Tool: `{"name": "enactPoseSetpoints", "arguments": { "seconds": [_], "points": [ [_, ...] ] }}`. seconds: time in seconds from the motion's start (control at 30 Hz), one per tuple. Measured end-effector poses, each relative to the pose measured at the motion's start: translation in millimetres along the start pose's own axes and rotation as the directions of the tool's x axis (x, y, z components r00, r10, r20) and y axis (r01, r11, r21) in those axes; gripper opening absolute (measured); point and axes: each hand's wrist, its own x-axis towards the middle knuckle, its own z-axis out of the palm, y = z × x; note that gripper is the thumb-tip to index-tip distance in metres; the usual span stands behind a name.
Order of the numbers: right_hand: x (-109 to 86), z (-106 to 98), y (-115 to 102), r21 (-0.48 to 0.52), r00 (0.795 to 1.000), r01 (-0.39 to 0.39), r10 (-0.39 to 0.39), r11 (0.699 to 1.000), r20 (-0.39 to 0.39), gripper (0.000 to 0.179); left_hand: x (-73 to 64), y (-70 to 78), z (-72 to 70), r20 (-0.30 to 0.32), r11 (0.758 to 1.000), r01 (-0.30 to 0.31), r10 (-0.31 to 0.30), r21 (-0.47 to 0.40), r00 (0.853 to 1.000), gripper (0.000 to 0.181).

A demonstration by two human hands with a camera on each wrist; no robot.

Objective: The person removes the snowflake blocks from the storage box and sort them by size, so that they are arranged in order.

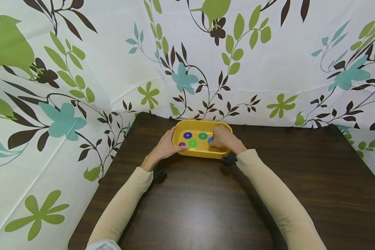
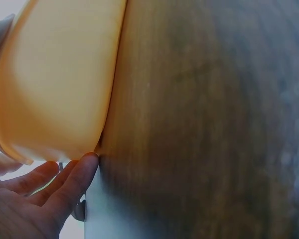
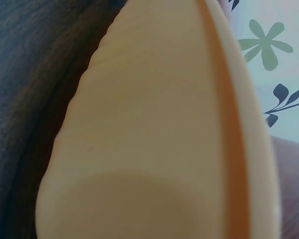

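In the head view a yellow plastic basket (image 1: 203,153) stands on the dark table, with several notched flower-shaped discs inside. Among them are a dark blue disc (image 1: 188,135), a green disc (image 1: 202,135), a light green disc (image 1: 192,143) and a purple disc (image 1: 182,144). My left hand (image 1: 166,146) holds the basket's left end, thumb over the front rim and fingers outside. My right hand (image 1: 224,139) reaches into the right end, its fingertips at a blue disc (image 1: 210,139); whether they pinch it is hidden. A yellowish disc (image 1: 217,149) lies under that hand.
The dark wooden table (image 1: 200,201) extends in front and to the right of the basket. A patterned cloth (image 1: 200,104) hangs close behind the basket and along the left side. Dark wrist devices (image 1: 229,160) sit under both wrists.
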Motion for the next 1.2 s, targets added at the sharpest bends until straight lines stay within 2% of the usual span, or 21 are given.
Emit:
{"name": "enactPoseSetpoints", "arguments": {
  "seconds": [0.2,0.4,0.57,0.83,1.2],
  "points": [
    [-10.0,0,1,-0.002,0.995,0.058,-0.058,0.998,-0.085,0.040,0.1,-1.1,1.2,-0.001,1.000,0.009,-0.009,-0.004,1.000,0.118],
    [-25.1,-1,3,0.012,0.976,0.121,-0.117,0.993,-0.186,0.029,0.0,-1.3,1.0,-0.002,1.000,0.009,-0.009,-0.002,1.000,0.119],
    [-37.7,-5,6,0.036,0.957,0.143,-0.129,0.989,-0.261,0.039,-0.4,0.6,0.1,-0.001,1.000,0.010,-0.010,-0.004,1.000,0.121],
    [-51.0,-7,16,0.044,0.941,0.159,-0.138,0.986,-0.308,0.046,-0.6,2.3,-0.8,0.012,1.000,0.020,-0.020,-0.007,1.000,0.120],
    [-67.9,-8,42,0.099,0.926,0.163,-0.118,0.982,-0.360,0.046,-0.7,4.5,-0.7,0.004,1.000,0.016,-0.016,-0.004,1.000,0.119]
  ]
}}
